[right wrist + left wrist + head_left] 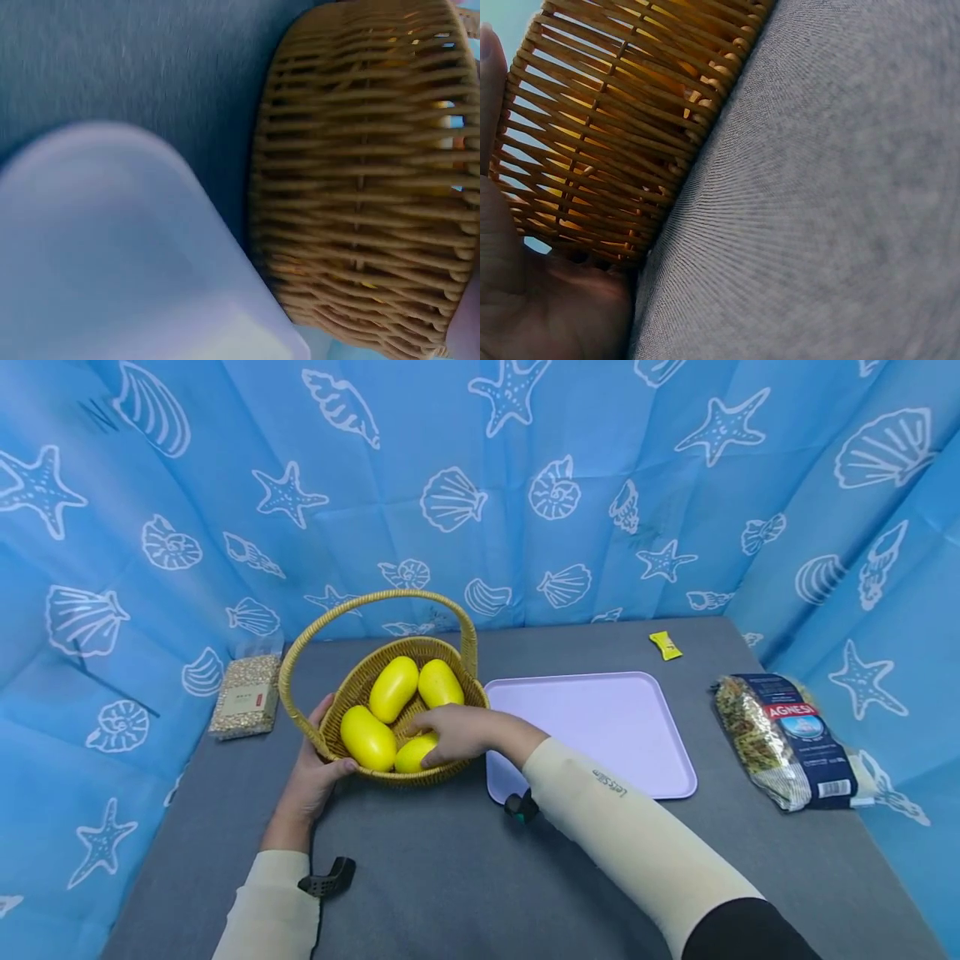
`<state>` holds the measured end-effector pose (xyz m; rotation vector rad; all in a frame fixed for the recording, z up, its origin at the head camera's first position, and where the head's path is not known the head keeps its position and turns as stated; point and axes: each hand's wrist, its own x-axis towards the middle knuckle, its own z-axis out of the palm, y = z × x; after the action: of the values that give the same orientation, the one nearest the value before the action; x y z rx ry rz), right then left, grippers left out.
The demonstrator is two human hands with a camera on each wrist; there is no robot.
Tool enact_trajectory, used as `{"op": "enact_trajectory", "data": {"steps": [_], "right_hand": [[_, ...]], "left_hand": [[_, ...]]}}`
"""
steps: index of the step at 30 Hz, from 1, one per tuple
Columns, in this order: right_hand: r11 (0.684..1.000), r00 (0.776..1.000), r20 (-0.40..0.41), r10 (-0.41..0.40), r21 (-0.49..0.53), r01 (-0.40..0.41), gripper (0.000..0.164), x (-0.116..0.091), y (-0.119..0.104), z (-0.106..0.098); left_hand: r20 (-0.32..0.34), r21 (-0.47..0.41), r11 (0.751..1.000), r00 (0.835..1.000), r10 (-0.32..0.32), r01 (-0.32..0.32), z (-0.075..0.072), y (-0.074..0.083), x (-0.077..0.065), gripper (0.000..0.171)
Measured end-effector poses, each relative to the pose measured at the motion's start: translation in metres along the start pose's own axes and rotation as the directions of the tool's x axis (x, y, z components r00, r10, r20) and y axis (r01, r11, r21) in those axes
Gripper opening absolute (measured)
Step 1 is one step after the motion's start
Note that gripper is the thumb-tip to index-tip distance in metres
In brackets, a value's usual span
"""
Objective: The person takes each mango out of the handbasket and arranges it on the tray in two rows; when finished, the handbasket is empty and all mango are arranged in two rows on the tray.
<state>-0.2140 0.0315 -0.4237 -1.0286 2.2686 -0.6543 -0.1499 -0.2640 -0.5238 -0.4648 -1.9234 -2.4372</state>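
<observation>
A wicker basket point(405, 779) with a tall arched handle stands at the table's back left, tilted slightly toward me. Several smooth yellow mangoes point(393, 689) lie inside it. My left hand point(311, 777) holds the basket's left side, thumb at the front near the rim and fingers along the outer wall. The weave point(600, 135) fills the upper left of the left wrist view beside that hand. Reaching over the right rim, my right hand point(461, 732) grips the nearest mango point(412, 753) between thumb and fingers; its fingertips are partly hidden. In the right wrist view only the basket's outer wall point(360, 180) shows clearly.
A lilac tray point(585, 727) lies right of the basket, under my right forearm. Behind it is a small yellow wrapped packet point(665, 645). A bag of pasta point(795, 739) lies far right, a clear bag of grains point(246, 693) far left. Blue curtains point(517, 560) border the table.
</observation>
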Motion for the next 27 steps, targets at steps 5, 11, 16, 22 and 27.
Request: {"op": "enact_trajectory", "data": {"steps": [5,11,16,22,27], "right_hand": [[0.998,0.999,0.031,0.033,-0.058,-0.031,0.059,0.004,0.001,-0.002],[0.999,1.0,-0.02,-0.005,0.038,0.006,0.056,-0.002,0.004,-0.002],[0.992,0.994,-0.081,-0.074,0.092,0.081,0.056,-0.008,0.003,-0.003],[0.98,0.975,-0.195,-0.102,0.15,0.132,0.057,-0.02,0.006,-0.004],[0.949,0.949,-0.305,-0.084,0.265,0.169,0.057,-0.037,0.012,-0.003]], "left_hand": [[-0.003,0.003,1.0,1.0,-0.001,0.001,0.001,-0.001,0.0,0.109],[0.0,0.015,1.0,1.0,-0.01,0.01,0.001,-0.001,0.0,0.107],[-0.006,0.013,1.0,1.0,-0.014,0.014,0.001,0.0,0.0,0.107],[-0.013,0.028,0.999,1.0,-0.023,0.023,0.001,0.0,0.0,0.105],[-0.025,0.025,0.999,0.999,-0.034,0.035,0.001,0.001,0.0,0.106]]}}
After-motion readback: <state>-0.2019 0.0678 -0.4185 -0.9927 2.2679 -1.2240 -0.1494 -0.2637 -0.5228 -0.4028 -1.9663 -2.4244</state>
